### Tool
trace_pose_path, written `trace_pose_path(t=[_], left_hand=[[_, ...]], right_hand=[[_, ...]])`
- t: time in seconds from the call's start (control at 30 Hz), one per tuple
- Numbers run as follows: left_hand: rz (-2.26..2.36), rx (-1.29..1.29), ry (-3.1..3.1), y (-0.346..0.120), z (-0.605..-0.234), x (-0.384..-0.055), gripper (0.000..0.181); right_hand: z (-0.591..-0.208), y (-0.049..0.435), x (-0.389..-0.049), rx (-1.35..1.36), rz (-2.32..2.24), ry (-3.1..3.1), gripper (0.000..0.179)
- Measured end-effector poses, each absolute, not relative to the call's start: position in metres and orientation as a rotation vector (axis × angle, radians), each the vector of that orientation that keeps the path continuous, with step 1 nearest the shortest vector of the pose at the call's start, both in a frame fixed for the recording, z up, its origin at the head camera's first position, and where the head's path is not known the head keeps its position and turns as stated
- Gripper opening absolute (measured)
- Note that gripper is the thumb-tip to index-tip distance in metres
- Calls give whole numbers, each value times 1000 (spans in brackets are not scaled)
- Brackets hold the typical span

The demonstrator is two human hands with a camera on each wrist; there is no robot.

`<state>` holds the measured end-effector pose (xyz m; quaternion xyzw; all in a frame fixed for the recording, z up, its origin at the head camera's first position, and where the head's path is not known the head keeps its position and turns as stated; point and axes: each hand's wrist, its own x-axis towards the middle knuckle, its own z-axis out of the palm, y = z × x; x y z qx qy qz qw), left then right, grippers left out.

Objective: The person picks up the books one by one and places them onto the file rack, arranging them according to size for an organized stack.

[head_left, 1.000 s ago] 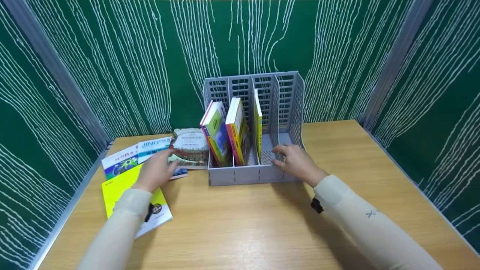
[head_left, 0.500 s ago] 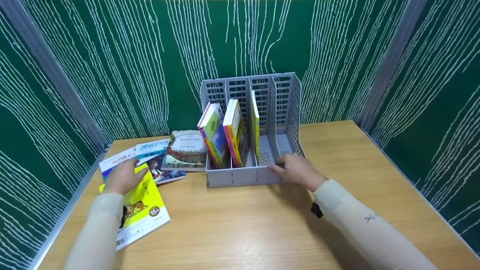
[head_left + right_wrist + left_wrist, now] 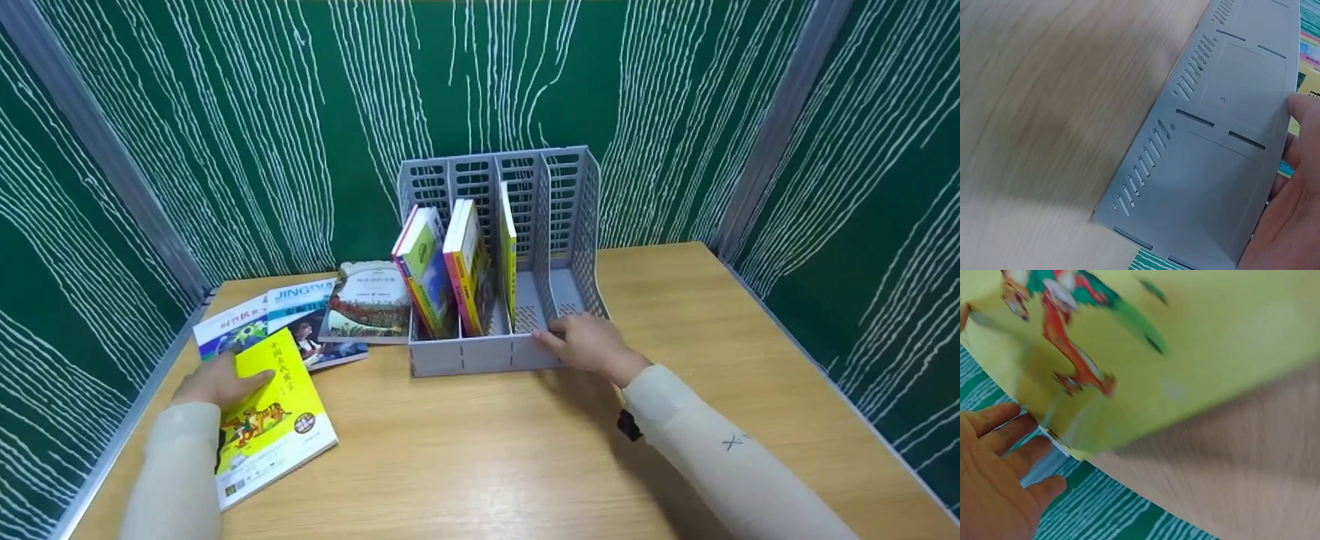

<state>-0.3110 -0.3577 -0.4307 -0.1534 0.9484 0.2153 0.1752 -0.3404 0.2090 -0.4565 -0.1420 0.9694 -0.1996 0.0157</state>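
Note:
My left hand (image 3: 212,381) pinches the left edge of a yellow book (image 3: 296,390) with a tiger picture on its cover. The thumb lies over the cover; in the left wrist view the other fingers (image 3: 1008,433) reach along and under the edge. My right hand (image 3: 592,345) grips the front lip of a grey desktop file holder (image 3: 487,358), thumb outside and fingers over the inner side. Several books, among them a green-covered book (image 3: 424,270) and a thin yellow-spined book (image 3: 509,255), stand in its left three compartments. The rightmost compartment holds no book.
Beyond the yellow book lie a blue-and-white book (image 3: 236,322), a JINGDIAN-type titled book (image 3: 304,300) and a brownish scalloped-edge book (image 3: 367,300), partly overlapping. They rest on a wooden table (image 3: 465,457). A green wall (image 3: 367,150) with white streaks stands behind the holder.
My left hand has moved left and toward me from above the books to the yellow book's left edge. The right hand has settled onto the holder's front lip.

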Motion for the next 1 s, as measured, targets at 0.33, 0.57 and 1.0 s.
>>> trace_pose_path(t=[0.33,0.57,1.0], left_hand=[[619,-437,2618,-368,-425,-303,132],[623,-497,2545,-366,-405,-298,125],[867,-424,2365,-395,-416,-304,111]], right_hand=[[-460,206,-337,-530,-583,3084,46],[-459,205,-336,-492,-579,3070,45],[-462,207,-340,-460,-568,3042,48]])
